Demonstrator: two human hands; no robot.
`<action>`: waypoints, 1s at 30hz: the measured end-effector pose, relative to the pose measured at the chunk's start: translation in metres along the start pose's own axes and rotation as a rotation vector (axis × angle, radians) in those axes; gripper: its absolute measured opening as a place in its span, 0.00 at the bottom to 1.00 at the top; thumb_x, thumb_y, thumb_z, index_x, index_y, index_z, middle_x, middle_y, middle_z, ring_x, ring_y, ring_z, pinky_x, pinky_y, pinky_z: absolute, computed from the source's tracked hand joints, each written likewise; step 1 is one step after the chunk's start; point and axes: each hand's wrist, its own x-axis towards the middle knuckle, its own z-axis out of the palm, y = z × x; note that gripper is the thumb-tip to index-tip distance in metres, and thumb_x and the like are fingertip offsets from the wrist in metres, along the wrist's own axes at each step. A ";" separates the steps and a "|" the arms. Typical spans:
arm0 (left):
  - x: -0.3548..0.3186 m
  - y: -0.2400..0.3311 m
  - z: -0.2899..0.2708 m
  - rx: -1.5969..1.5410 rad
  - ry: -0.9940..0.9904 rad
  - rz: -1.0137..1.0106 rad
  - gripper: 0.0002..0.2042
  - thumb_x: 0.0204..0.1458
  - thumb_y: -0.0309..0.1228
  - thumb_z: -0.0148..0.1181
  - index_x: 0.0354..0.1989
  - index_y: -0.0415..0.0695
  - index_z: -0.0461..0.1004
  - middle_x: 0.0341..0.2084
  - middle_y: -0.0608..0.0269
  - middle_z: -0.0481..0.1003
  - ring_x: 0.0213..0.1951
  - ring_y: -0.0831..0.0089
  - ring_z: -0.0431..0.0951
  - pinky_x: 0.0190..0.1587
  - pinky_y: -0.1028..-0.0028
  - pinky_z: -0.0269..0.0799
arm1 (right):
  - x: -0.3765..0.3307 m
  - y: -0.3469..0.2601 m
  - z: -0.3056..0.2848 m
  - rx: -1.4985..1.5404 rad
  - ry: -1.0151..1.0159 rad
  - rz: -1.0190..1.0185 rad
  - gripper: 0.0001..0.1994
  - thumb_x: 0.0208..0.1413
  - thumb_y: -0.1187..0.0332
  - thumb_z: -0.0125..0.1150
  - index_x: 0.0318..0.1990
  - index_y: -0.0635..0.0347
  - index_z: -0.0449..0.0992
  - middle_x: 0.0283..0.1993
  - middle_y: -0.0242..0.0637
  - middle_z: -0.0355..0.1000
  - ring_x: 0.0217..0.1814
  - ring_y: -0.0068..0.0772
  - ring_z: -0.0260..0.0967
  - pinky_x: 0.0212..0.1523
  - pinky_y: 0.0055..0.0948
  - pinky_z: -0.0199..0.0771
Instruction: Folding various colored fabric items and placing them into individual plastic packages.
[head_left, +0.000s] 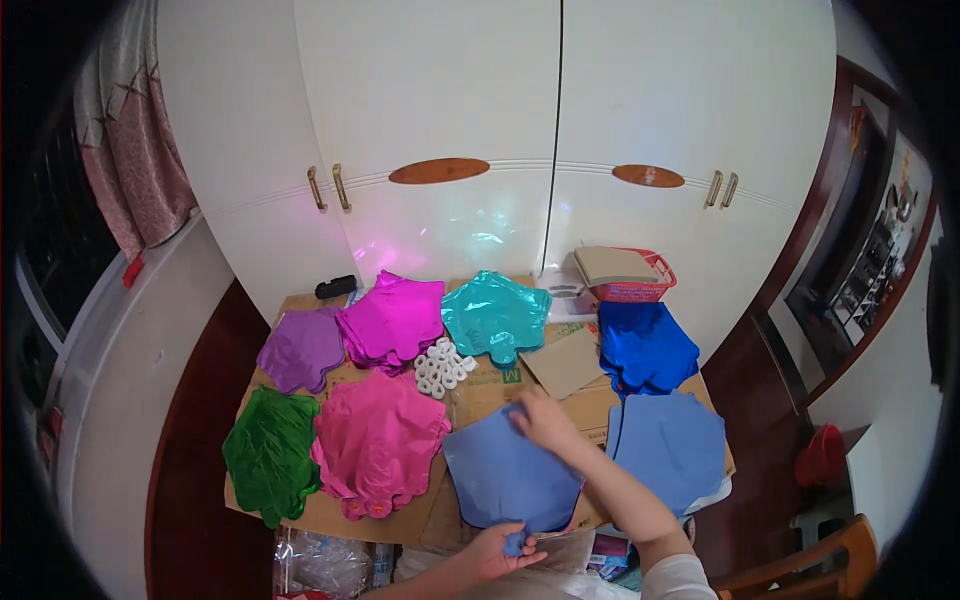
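Observation:
A flat, dull light-blue star-shaped foil balloon (510,470) lies in front of me at the near edge of the cardboard. My left hand (500,552) is closed on the small tab at its near end. At its far edge, my right hand (540,418) bends its fingers over the foil in what looks like a pinch; the fingertips are partly hidden. More light-blue foil balloons (670,450) lie flat just right of my right forearm. Left of the one I hold is a pile of pink foil balloons (380,440).
Around the cardboard (410,515) lie green (268,450), purple (300,350), magenta (393,318), teal (497,315) and dark-blue foil (648,347) piles. Small white rings (440,370) cluster centrally. A red basket (635,290) stands at the back; a wooden chair (810,565) is near right.

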 end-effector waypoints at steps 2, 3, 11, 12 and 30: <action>0.002 0.003 0.003 -0.011 0.007 0.004 0.08 0.58 0.31 0.46 0.36 0.37 0.63 0.25 0.55 0.68 0.26 0.67 0.68 0.58 0.55 0.64 | -0.029 -0.016 0.008 -0.034 -0.067 -0.066 0.15 0.46 0.67 0.62 0.41 0.61 0.71 0.42 0.47 0.68 0.45 0.52 0.67 0.43 0.43 0.69; 0.003 0.004 0.004 -0.021 0.018 0.009 0.09 0.58 0.31 0.46 0.37 0.36 0.63 0.25 0.55 0.68 0.26 0.66 0.68 0.58 0.55 0.64 | -0.042 -0.024 0.010 -0.047 -0.101 -0.100 0.15 0.46 0.67 0.62 0.41 0.60 0.72 0.42 0.45 0.68 0.46 0.50 0.67 0.44 0.42 0.68; 0.000 0.007 0.014 0.033 0.064 0.016 0.12 0.59 0.31 0.45 0.44 0.34 0.63 0.33 0.52 0.70 0.35 0.61 0.73 0.58 0.54 0.64 | -0.072 -0.040 0.017 -0.134 0.051 -0.199 0.15 0.46 0.67 0.61 0.43 0.55 0.70 0.45 0.39 0.65 0.50 0.43 0.63 0.49 0.39 0.63; -0.011 0.010 0.028 0.063 0.065 -0.001 0.13 0.59 0.30 0.46 0.46 0.33 0.61 0.37 0.51 0.70 0.38 0.60 0.74 0.57 0.54 0.65 | -0.071 -0.040 0.018 -0.142 0.071 -0.213 0.15 0.46 0.68 0.61 0.43 0.55 0.70 0.45 0.39 0.65 0.50 0.43 0.63 0.50 0.39 0.63; -0.017 0.094 0.020 1.927 0.950 0.993 0.18 0.46 0.40 0.62 0.30 0.35 0.68 0.21 0.41 0.73 0.28 0.44 0.76 0.31 0.55 0.71 | -0.073 -0.039 0.015 -0.183 -0.032 -0.221 0.18 0.47 0.68 0.58 0.49 0.53 0.71 0.51 0.38 0.66 0.58 0.40 0.60 0.61 0.43 0.57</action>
